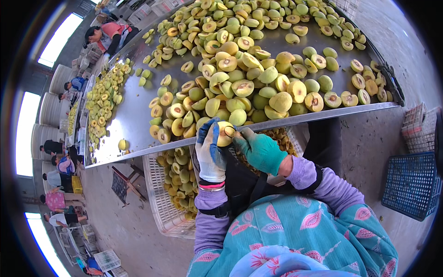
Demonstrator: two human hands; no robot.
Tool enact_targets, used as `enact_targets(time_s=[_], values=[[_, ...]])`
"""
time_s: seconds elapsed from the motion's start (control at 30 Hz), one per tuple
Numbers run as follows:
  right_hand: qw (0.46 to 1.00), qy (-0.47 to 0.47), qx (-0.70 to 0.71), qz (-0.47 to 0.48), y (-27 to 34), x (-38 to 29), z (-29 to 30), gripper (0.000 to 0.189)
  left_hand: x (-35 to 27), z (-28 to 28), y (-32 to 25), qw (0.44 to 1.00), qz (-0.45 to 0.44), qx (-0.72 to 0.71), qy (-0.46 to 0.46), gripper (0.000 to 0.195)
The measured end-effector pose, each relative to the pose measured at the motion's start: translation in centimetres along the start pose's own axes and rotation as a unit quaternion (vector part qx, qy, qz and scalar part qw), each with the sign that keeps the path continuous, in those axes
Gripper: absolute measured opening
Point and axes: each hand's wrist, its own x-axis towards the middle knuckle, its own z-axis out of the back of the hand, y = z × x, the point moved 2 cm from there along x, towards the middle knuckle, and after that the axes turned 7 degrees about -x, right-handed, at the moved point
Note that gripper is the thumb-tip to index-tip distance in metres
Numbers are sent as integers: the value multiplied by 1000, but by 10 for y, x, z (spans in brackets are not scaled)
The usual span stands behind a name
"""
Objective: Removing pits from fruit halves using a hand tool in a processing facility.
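At the near edge of a metal table, my left hand (211, 149), in a white and blue work glove, holds a halved yellow-green stone fruit (225, 134) with its cut face up. My right hand (259, 149), in a green glove, grips a small tool with a thin curved metal loop (229, 131), which lies against the cut face. The tool's handle is hidden in the glove. Just beyond both hands, a heap of fruit halves (242, 88) covers much of the table, several with brown stones showing.
The metal table's rim (311, 117) runs across in front. Below it stand a white plastic crate (155, 200) of fruit halves and a container of brownish pieces (282, 138). A blue crate (410, 187) is at the right, a folding stool (126, 183) at the left. A co-worker (114, 34) leans over the table's far left.
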Motion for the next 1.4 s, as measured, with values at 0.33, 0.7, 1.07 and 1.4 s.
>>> enact_targets(time_s=[0.33, 0.7, 1.07, 1.4], values=[[997, 7, 72, -25, 2, 3, -1, 34, 6, -5, -14, 994, -14, 72, -79, 32], [992, 81, 98, -28, -10, 6, -11, 35, 14, -9, -7, 978, 161, -128, -17, 32], [975, -34, 42, 215, -17, 14, -50, 25, -1, -27, 15, 913, 255, -256, -189, 23], [900, 70, 422, -84, -28, -17, -61, 42, -6, -46, 7, 796, 326, -493, -133, 18]])
